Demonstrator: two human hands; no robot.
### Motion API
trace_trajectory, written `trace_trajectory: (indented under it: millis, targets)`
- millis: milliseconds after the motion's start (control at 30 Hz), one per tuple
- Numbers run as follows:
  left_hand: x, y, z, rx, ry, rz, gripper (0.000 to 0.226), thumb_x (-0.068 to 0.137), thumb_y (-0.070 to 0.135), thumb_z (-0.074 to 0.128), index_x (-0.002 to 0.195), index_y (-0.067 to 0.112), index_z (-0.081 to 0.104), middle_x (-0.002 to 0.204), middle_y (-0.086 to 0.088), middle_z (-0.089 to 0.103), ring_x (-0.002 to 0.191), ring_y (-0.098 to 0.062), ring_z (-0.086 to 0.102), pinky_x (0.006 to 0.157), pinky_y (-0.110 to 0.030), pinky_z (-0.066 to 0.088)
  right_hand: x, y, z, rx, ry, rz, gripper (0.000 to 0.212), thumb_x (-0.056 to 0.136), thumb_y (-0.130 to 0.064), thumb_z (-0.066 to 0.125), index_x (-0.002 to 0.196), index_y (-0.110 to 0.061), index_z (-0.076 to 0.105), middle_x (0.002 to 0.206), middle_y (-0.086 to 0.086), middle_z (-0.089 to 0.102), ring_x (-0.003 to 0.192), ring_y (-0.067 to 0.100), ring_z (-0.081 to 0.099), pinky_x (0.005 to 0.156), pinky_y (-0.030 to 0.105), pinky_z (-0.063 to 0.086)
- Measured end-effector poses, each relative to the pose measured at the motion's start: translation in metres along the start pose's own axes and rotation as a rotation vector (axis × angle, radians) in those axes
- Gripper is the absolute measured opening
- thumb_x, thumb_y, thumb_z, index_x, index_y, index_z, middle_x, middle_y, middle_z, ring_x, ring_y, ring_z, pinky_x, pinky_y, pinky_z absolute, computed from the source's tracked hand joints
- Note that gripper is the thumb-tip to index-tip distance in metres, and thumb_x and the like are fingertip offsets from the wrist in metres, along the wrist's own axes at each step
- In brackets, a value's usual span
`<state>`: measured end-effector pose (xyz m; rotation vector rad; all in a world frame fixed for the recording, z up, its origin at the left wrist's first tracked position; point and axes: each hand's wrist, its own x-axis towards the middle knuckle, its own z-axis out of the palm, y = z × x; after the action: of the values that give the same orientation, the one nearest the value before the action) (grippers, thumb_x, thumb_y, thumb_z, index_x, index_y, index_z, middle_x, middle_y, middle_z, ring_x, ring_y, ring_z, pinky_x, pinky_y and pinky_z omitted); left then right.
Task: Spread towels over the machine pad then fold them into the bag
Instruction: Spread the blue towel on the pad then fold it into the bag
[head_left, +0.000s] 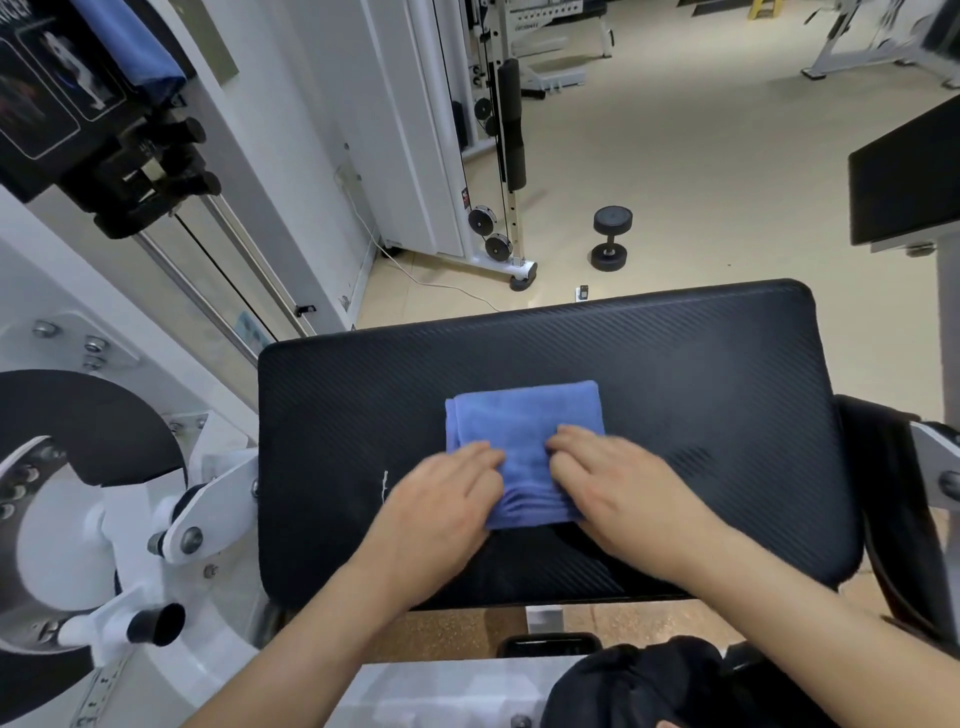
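Now, towel (522, 434): blue, folded into a small thick rectangle, lying flat near the middle of the machine pad (675, 374), several layered edges showing on the side nearest the body.
Step in hand: likely pressing the folded towel flat; spreading looks finished for this one, folding near its end.
Left hand (441, 506): palm down on the towel's near-left corner, fingers (480, 457) extended, close together, flat against the cloth; pressing, not pinching.
Right hand (618, 486): palm down on the towel's near-right part, fingers (576, 441) stretched and slightly spread, tips close to those of the left hand; nothing gripped.
Next move: probably calls for sliding fingers under the stacked edges, closing on all layers together, then lifting toward the bag so the fold holds.
Bag (675, 686): dark fabric mass below the pad, at the frame's bottom edge; likely the bag, opening not clear.
Another blue towel (140, 47): hung high up, far left of the pad.
Dumbbell (610, 236): on the floor beyond the pad.
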<state>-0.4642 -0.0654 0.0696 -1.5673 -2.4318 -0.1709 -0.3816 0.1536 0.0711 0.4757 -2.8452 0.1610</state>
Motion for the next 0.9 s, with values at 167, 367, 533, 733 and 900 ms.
trace_trajectory:
  millis: [167, 367, 533, 733, 900]
  targets:
    - [-0.022, 0.017, 0.025, 0.054, -0.035, -0.030, 0.016, 0.080, 0.019, 0.063, 0.094, 0.016, 0.059, 0.121, -0.003, 0.066, 0.109, -0.020, 0.062, 0.088, -0.034, 0.045, -0.024, -0.009, 0.024, -0.009, -0.049, -0.031, 0.025, 0.068, -0.011, 0.078, 0.091, -0.012, 0.068, 0.111, 0.009, 0.070, 0.112, 0.028, 0.065, 0.081, 0.034, 0.057]
    - [-0.016, 0.023, 0.026, 0.181, 0.001, -0.127, 0.024, 0.077, 0.019, 0.061, 0.101, 0.014, 0.063, 0.093, -0.001, 0.062, 0.081, -0.022, 0.058, 0.076, -0.035, 0.043, -0.029, -0.007, 0.031, 0.003, 0.040, -0.066, 0.019, 0.083, -0.010, 0.043, 0.093, -0.013, 0.059, 0.110, 0.011, 0.064, 0.110, 0.028, 0.062, 0.081, 0.034, 0.057]
    - [-0.015, 0.008, 0.013, -0.143, -0.137, -0.222, 0.033, 0.077, 0.035, 0.054, 0.105, 0.026, 0.067, 0.101, 0.017, 0.063, 0.095, -0.012, 0.055, 0.073, -0.032, 0.046, -0.019, -0.005, 0.025, 0.159, -0.043, 0.141, 0.034, 0.068, -0.004, 0.070, 0.095, -0.018, 0.057, 0.088, 0.001, 0.060, 0.052, 0.025, 0.057, 0.039, 0.028, 0.036]
    - [-0.001, -0.015, 0.005, -0.517, -0.107, -0.566, 0.036, 0.088, 0.054, 0.043, 0.085, 0.021, 0.059, 0.073, 0.006, 0.059, 0.075, -0.009, 0.055, 0.076, -0.037, 0.045, -0.001, 0.020, 0.009, 0.578, -0.012, 0.348, 0.011, 0.091, -0.026, 0.064, 0.102, -0.024, 0.065, 0.083, -0.013, 0.065, 0.075, 0.011, 0.058, 0.071, 0.030, 0.045]
    - [0.025, -0.007, 0.008, -0.354, -0.021, -0.664, 0.034, 0.102, 0.042, 0.037, 0.081, 0.016, 0.043, 0.060, 0.002, 0.055, 0.061, -0.024, 0.056, 0.072, -0.035, 0.035, 0.007, 0.027, 0.012, 0.774, 0.095, 0.549, 0.009, 0.086, -0.022, 0.071, 0.094, -0.020, 0.067, 0.079, -0.009, 0.068, 0.074, 0.009, 0.062, 0.072, 0.025, 0.047]
